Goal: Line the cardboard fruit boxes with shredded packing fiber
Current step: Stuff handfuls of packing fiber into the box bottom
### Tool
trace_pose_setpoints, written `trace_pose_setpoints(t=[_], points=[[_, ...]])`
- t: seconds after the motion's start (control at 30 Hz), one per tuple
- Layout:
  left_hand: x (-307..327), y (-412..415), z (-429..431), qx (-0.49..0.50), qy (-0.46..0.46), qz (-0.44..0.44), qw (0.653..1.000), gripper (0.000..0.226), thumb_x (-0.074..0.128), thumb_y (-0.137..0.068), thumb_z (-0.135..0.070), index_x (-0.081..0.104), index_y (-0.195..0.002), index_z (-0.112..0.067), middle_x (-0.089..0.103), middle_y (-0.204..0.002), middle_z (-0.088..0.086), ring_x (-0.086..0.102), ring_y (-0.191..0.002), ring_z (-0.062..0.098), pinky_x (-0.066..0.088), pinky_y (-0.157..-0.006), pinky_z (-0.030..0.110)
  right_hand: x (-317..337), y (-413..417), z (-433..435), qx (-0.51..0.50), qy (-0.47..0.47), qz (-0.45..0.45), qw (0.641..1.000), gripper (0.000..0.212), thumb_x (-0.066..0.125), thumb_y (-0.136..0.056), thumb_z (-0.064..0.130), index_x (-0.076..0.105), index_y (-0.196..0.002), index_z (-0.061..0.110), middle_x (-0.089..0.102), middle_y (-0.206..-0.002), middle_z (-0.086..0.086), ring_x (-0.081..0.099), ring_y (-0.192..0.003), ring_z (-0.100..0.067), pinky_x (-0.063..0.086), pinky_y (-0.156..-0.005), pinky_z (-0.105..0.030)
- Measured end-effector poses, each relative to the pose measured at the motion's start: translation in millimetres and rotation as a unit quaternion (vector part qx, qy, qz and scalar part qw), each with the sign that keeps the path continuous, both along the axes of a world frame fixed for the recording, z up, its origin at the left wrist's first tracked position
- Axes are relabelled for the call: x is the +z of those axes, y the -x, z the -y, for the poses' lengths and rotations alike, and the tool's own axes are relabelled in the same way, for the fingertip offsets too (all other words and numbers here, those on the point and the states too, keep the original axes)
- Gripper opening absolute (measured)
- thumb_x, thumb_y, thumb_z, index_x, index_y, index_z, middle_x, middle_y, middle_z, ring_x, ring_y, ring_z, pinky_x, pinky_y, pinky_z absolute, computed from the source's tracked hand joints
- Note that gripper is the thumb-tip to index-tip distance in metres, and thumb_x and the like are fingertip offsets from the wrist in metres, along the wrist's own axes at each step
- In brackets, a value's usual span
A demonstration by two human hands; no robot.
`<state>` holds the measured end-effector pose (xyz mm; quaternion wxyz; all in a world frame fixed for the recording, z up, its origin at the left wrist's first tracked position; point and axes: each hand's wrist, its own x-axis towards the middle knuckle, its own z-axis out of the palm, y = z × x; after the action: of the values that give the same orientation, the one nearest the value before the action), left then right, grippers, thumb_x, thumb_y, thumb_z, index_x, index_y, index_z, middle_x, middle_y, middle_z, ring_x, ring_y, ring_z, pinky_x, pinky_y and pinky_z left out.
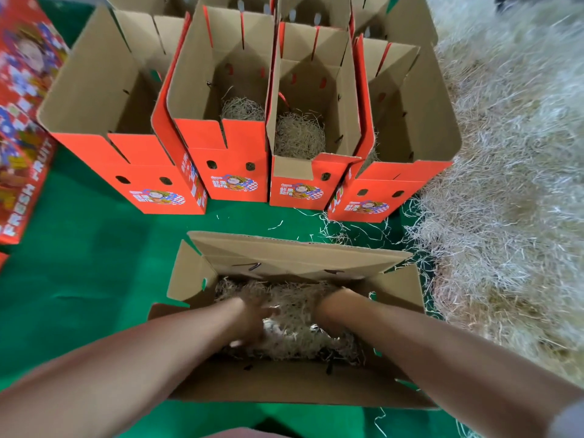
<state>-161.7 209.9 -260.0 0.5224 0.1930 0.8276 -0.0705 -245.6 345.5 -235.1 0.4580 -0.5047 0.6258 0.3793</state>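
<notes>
Roughly mid-task, by the look of it. Far left edge of frame: stack of printed flat cartons (22,121) on green cloth (79,263). Upper row, left to right: first orange box (126,159) standing open, floor hidden behind its front wall, no fiber showing, probably unlined. Next, second box (234,159) with a tuft of fiber (241,109) at the bottom. Then third box (300,184) with a fuller nest (298,137) covering its floor. Then fourth box (379,191), only a wisp visible at its lower left corner, rest hidden. Lower centre: near box (284,387) lying open, flaps out, shredded fiber (294,311) over most of its floor. Inside it, left hand (252,324) on the fiber, motion-blurred; cannot tell whether gripping or pressing flat. Also inside, right hand (328,314) at the right of the wad, fingers buried, grip not readable either. Right side of frame: big loose heap of fiber (505,184), plenty in stock, stray strands on the cloth beside it. Judged remaining: finish spreading in near box, line first orange box, perhaps top up fourth box.
</notes>
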Motion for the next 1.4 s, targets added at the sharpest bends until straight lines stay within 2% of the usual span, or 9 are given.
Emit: trace_pose_setpoints(t=[0.2,0.33,0.43,0.67,0.87,1.0,1.13,1.27,1.4], points=[[0,-6,18,-0.051,0.092,0.085,0.991,0.040,0.049,-0.095,-0.020,0.049,-0.130,-0.001,0.043,-0.140,0.019,0.037,-0.131,0.034,0.027,-0.108,0.054,-5,14,-18,-0.057,0.016,-0.003,0.998,0.043,0.051,-0.092,0.006,0.045,-0.134,0.009,0.046,-0.137,-0.011,0.045,-0.125,-0.030,0.041,-0.101,-0.041],[15,6,6,-0.070,0.005,-0.079,0.994,0.024,0.049,-0.092,-0.009,0.061,-0.112,-0.002,0.057,-0.121,0.017,0.050,-0.115,0.035,0.034,-0.101,0.053,8,4,4,-0.109,0.144,-0.005,0.984,0.028,0.053,-0.089,0.002,0.057,-0.116,0.003,0.060,-0.120,-0.012,0.059,-0.106,-0.027,0.047,-0.077,-0.033],[14,9,4,-0.008,-0.037,-0.188,0.981,0.028,0.040,-0.095,-0.007,0.061,-0.112,-0.002,0.055,-0.118,0.016,0.053,-0.108,0.032,0.044,-0.092,0.043,2,-7,6,-0.045,0.093,-0.019,0.994,0.027,0.051,-0.091,0.005,0.056,-0.118,0.001,0.057,-0.121,-0.014,0.058,-0.106,-0.027,0.047,-0.078,-0.034],[-5,0,30,0.043,0.089,-0.045,0.994,0.060,0.044,-0.095,-0.016,0.018,-0.149,-0.014,0.017,-0.155,0.011,0.017,-0.142,0.030,0.019,-0.111,0.051,-26,-25,-7,0.027,-0.047,0.065,0.996,0.059,0.055,-0.090,0.011,0.035,-0.144,0.021,0.039,-0.144,-0.010,0.042,-0.126,-0.033,0.045,-0.091,-0.045],[7,6,15,0.028,-0.048,-0.183,0.982,0.029,0.052,-0.090,-0.007,0.059,-0.117,-0.011,0.060,-0.119,0.010,0.060,-0.105,0.025,0.051,-0.090,0.039,-17,-17,1,-0.056,0.097,0.024,0.993,0.030,0.052,-0.091,0.007,0.055,-0.119,-0.002,0.056,-0.124,-0.017,0.056,-0.107,-0.032,0.047,-0.081,-0.037],[2,-2,3,0.016,-0.045,-0.038,0.998,0.064,0.061,-0.083,-0.003,0.039,-0.141,-0.020,0.029,-0.148,0.012,0.035,-0.132,0.035,0.041,-0.099,0.054,-22,-17,-6,-0.054,0.072,0.052,0.995,0.043,0.052,-0.090,0.009,0.049,-0.133,0.013,0.050,-0.132,-0.013,0.050,-0.116,-0.032,0.045,-0.089,-0.042],[1,-6,17,-0.052,0.012,0.004,0.999,0.066,0.058,-0.088,-0.015,0.029,-0.146,-0.032,0.009,-0.157,0.005,0.009,-0.143,0.030,0.016,-0.109,0.063,-23,-16,-27,-0.021,0.009,0.026,0.999,0.032,0.047,-0.092,0.008,0.054,-0.123,0.000,0.053,-0.127,-0.017,0.053,-0.111,-0.034,0.043,-0.076,-0.038],[11,0,12,0.157,-0.126,-0.126,0.971,0.040,0.050,-0.090,-0.004,0.054,-0.128,-0.017,0.046,-0.138,0.006,0.045,-0.125,0.025,0.039,-0.104,0.038,-19,-12,-10,-0.129,0.198,-0.033,0.971,0.025,0.051,-0.086,-0.001,0.060,-0.109,0.004,0.061,-0.113,-0.014,0.061,-0.098,-0.031,0.044,-0.063,-0.035],[13,2,15,0.250,0.007,-0.124,0.960,0.029,0.044,-0.094,-0.013,0.057,-0.119,-0.007,0.057,-0.124,0.010,0.055,-0.113,0.025,0.046,-0.094,0.033,-19,-3,-16,-0.087,0.104,-0.054,0.989,0.033,0.046,-0.091,0.003,0.054,-0.123,0.002,0.050,-0.131,-0.016,0.050,-0.118,-0.032,0.046,-0.090,-0.043]])
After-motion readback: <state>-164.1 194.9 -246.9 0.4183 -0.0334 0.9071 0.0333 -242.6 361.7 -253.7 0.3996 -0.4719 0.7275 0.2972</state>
